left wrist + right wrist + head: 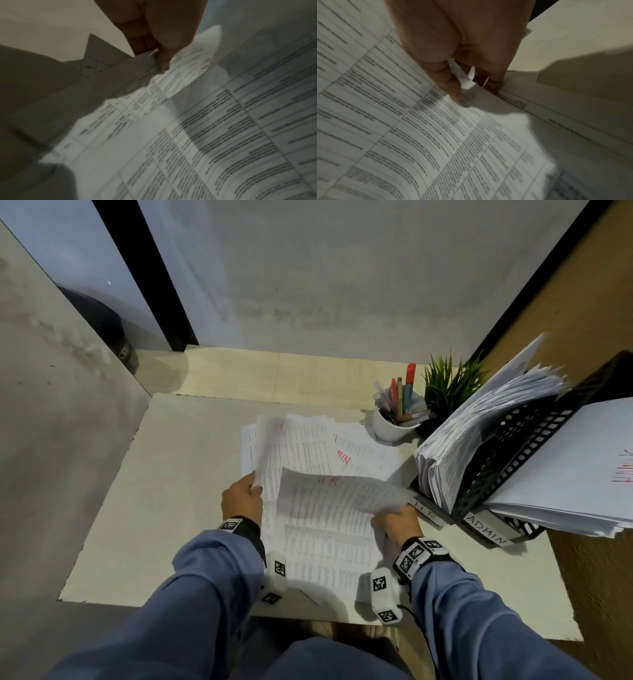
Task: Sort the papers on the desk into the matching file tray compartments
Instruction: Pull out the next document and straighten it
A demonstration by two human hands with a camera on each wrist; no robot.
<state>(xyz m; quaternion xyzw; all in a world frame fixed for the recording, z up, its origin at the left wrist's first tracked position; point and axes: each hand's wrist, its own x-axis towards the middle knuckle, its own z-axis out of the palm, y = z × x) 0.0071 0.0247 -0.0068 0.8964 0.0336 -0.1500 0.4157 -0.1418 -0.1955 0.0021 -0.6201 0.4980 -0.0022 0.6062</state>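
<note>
A loose pile of papers (308, 453) is spread from the middle of the table (164, 508) toward its near edge. One sheet (265, 450) is pinched upright by the left hand (241, 501); another sheet (339, 491) is lifted by the right hand (399, 525). Bare table is left along the left edge. The file tray (507, 453) stands at the right edge. Thumb-and-fingers (453, 86) grips are shown only by the wrist views.

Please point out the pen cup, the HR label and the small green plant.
pen cup (394, 429), head view, white side wall
HR label (424, 509), head view, its middle
small green plant (448, 386), head view, leaves
</note>
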